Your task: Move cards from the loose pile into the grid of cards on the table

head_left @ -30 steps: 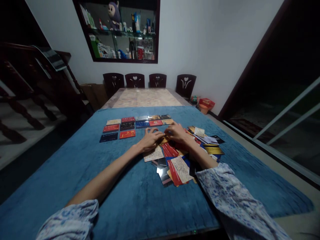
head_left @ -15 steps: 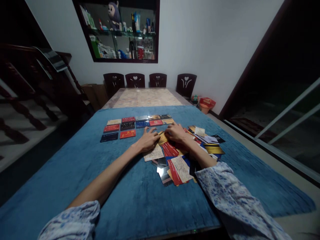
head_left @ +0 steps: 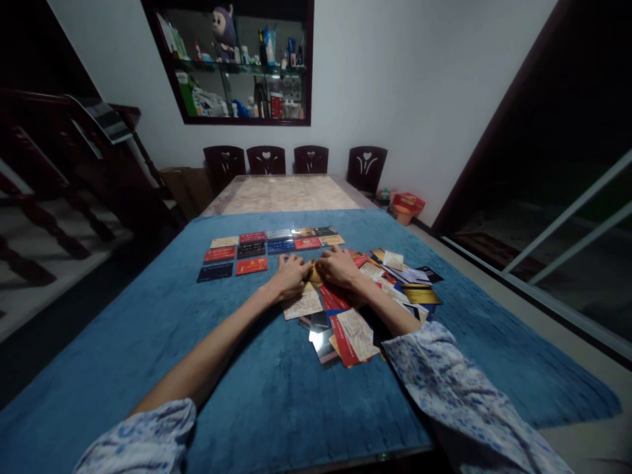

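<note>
A gold card [head_left: 315,274] shows between my two hands, above the near pile. My left hand [head_left: 288,277] has its fingers curled in and pinches the card's left side. From the other side my right hand [head_left: 338,267] grips the same card with bent fingers; its fingertips are partly hidden. Beneath my left hand lies a cream card with writing [head_left: 302,303]. Red cards [head_left: 334,297] lie under my right hand. Closer to me, a red-edged card [head_left: 351,337] tops more overlapping cards.
Beyond my hands, cards lie in rows, among them an orange-red card [head_left: 251,265] and a dark card [head_left: 215,272]. A gold card with a black stripe [head_left: 421,294] lies in the scattered pile at right. A blue cloth [head_left: 237,395] covers the table's near part.
My left hand's fingers have drawn in from a spread pose. My right hand has shifted slightly left, so the two hands are closer together and less of the gold card shows.
</note>
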{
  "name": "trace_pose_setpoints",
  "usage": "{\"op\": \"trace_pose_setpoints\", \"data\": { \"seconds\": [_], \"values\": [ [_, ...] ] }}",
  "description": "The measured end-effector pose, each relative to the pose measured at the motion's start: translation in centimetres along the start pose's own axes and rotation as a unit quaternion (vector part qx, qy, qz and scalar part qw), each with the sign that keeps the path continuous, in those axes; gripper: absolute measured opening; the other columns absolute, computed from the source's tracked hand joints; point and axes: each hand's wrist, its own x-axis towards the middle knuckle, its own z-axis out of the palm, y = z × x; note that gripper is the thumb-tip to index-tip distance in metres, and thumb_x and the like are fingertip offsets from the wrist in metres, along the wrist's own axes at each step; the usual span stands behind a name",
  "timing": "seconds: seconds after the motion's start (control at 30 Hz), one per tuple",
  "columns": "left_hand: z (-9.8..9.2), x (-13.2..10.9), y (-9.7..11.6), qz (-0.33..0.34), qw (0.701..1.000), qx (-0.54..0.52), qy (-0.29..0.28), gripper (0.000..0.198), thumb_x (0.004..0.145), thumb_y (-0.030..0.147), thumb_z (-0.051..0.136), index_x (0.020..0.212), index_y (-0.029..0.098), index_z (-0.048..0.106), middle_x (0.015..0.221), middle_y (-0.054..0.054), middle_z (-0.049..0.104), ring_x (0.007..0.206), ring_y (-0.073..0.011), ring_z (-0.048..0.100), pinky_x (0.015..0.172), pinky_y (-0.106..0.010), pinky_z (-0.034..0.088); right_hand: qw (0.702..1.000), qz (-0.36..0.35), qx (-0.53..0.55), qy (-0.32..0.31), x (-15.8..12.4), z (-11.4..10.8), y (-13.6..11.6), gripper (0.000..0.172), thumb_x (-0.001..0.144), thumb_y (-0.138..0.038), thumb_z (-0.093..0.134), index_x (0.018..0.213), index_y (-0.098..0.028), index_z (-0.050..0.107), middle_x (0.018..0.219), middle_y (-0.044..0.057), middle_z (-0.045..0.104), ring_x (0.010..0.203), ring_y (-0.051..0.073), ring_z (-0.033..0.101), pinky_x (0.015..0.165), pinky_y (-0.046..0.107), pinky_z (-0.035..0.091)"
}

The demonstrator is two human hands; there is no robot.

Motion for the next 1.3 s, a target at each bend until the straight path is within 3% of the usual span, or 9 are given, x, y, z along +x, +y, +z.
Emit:
{"op": "trace_pose_setpoints", "data": {
  "seconds": [0.33,0.57,0.63,0.77,1.03,1.3],
  "values": [
    [0.4,0.1,-1.2,-0.017,0.997,-0.033,0.063,0.047,0.071,0.003,0.048,0.111,0.019,0.067,0.118,-0.013,0.065,0.12,-0.031,0.046,0.1,-0.054,0.033,0.997,-0.058,0.059,-0.002,0.3,0.8,0.2,0.036,0.099,-0.035,0.044,0.123,-0.025,0.069,0.135,0.008,0.064,0.117,0.03,0.043,0.087,0.041,0.036],
    [2.6,0.6,-3.5,0.012,0.989,-0.133,0.067,0.064,0.064,-0.002,0.045,0.12,0.022,0.063,0.13,-0.008,0.064,0.134,-0.0321,0.038,0.105,-0.057,0.031,0.987,-0.123,0.106,0.02,0.9,2.2,1.3,0.05,0.084,-0.008,0.054,0.129,-0.025,0.066,0.135,0.006,0.065,0.12,0.029,0.044,0.088,0.04,0.038],
    [2.9,0.8,-4.0,0.014,0.986,-0.151,0.062,0.065,0.066,-0.001,0.045,0.124,0.023,0.062,0.131,-0.008,0.064,0.136,-0.0324,0.038,0.106,-0.057,0.031,0.985,-0.127,0.113,0.036,1.0,2.3,1.5,0.047,0.085,-0.007,0.053,0.125,-0.025,0.069,0.132,0.006,0.065,0.118,0.028,0.045,0.089,0.04,0.039],
    [2.6,0.6,-4.1,0.021,0.987,-0.149,0.059,0.053,0.075,0.003,0.046,0.121,0.022,0.066,0.127,-0.008,0.067,0.132,-0.0333,0.041,0.106,-0.057,0.031,0.985,-0.109,0.113,0.065,1.0,2.2,1.6,0.032,0.092,-0.014,0.051,0.112,-0.023,0.074,0.121,0.008,0.068,0.111,0.026,0.046,0.089,0.039,0.038],
    [1.5,-0.2,-3.9,0.077,0.991,-0.078,0.07,0.033,0.089,0.016,0.048,0.114,0.021,0.07,0.119,-0.01,0.068,0.125,-0.0325,0.044,0.101,-0.056,0.034,0.985,-0.124,0.103,0.066,0.7,1.9,1.7,0.021,0.093,-0.029,0.059,0.103,-0.024,0.076,0.112,0.008,0.07,0.106,0.026,0.046,0.088,0.039,0.037],
    [1.6,-0.2,-4.4,0.089,0.991,-0.092,0.035,0.025,0.086,0.017,0.052,0.107,0.02,0.066,0.13,-0.009,0.064,0.13,-0.0313,0.04,0.101,-0.05,0.035,0.977,-0.161,0.129,0.048,0.7,1.4,2.3,0.035,0.084,-0.052,0.069,0.098,-0.021,0.076,0.106,0.01,0.068,0.101,0.027,0.045,0.086,0.039,0.036]
  ]
}}
